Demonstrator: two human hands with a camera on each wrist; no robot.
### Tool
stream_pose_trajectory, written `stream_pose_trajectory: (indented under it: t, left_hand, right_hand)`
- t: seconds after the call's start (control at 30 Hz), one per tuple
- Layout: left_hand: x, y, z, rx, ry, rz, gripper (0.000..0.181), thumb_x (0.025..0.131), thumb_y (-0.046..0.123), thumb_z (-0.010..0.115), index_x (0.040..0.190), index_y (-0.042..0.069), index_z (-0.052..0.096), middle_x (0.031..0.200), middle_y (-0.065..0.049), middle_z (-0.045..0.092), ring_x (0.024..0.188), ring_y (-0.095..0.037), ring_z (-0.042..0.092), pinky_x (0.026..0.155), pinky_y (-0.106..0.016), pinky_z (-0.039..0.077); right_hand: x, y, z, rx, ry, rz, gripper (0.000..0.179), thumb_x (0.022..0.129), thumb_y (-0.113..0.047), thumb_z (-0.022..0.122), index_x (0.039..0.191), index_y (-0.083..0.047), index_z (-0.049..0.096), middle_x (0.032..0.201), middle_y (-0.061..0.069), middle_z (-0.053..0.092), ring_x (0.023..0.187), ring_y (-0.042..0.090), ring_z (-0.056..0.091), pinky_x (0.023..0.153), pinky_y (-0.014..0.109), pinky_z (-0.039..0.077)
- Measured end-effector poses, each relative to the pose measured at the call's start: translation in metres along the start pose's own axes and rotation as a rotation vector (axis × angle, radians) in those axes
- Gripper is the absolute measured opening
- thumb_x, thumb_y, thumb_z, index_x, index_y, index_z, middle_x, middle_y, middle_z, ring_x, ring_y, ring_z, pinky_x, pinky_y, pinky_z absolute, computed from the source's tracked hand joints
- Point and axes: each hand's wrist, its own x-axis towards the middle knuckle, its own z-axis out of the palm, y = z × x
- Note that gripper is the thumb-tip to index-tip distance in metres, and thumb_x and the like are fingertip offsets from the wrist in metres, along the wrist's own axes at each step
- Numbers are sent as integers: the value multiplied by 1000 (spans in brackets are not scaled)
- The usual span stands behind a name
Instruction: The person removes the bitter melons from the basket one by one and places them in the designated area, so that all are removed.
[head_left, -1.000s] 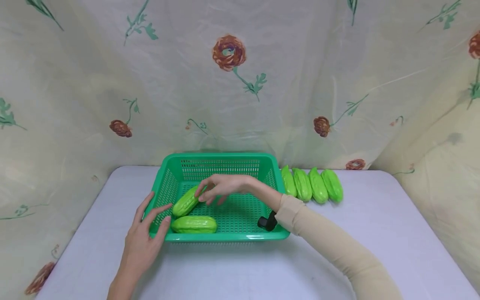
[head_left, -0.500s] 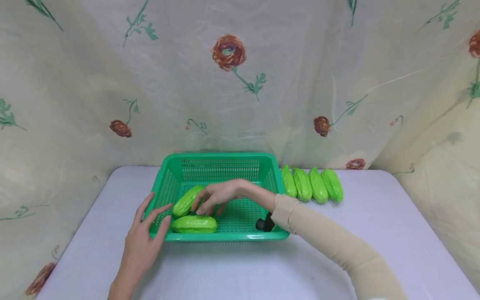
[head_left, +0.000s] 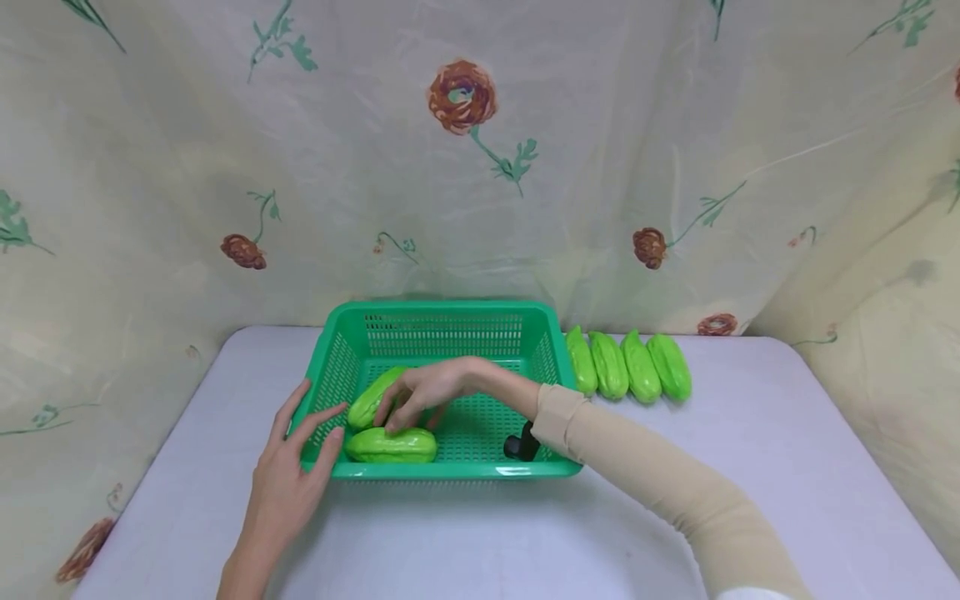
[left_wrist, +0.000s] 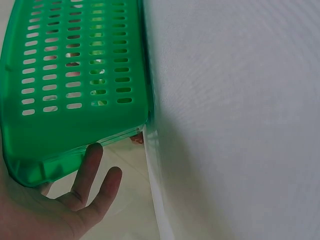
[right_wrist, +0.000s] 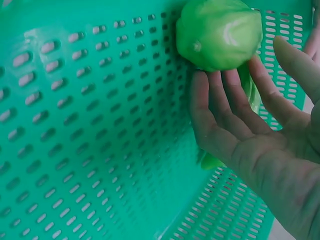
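A green plastic basket (head_left: pixel 450 471) with slotted walls stands on the table. Inside, at its left, lie two light green ridged bitter melons: one slanted bitter melon (head_left: pixel 372 404), and in front of it a sideways bitter melon (head_left: pixel 393 447). My right hand (head_left: pixel 427 393) is low over them, its fingertips touching a melon while the thumb stands off in the right wrist view. Which melon the fingertips touch there is hard to tell. My left hand (head_left: pixel 288 471) rests on the basket's front left corner, its fingers nearly straight and spread across the rim (left_wrist: pixel 42 170).
Several more bitter melons (head_left: pixel 641 371) lie side by side on the table right of the basket. A black camera mount (head_left: pixel 520 444) hangs at my right wrist. Behind the table (head_left: pixel 480 550) hangs a floral curtain (head_left: pixel 337 167).
My right hand has moved down and forward in the basket, from the slanted melon's right end towards the sideways one. My left hand stays on the basket corner. The head view shifted slightly.
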Motion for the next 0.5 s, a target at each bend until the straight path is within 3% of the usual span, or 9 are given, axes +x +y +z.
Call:
stream_pose_trajectory:
  t: [0.5]
  left_hand:
    - [0,2,0,-1,6,-2,33,111,30,61,141,23,72,178,-4,32,152,-49,47,98,-75,52]
  right_hand:
    - [4,2,5,5,-14,14,47,104,-22,73,149,-14,61,138,3,69,120,8,64,91,35,64]
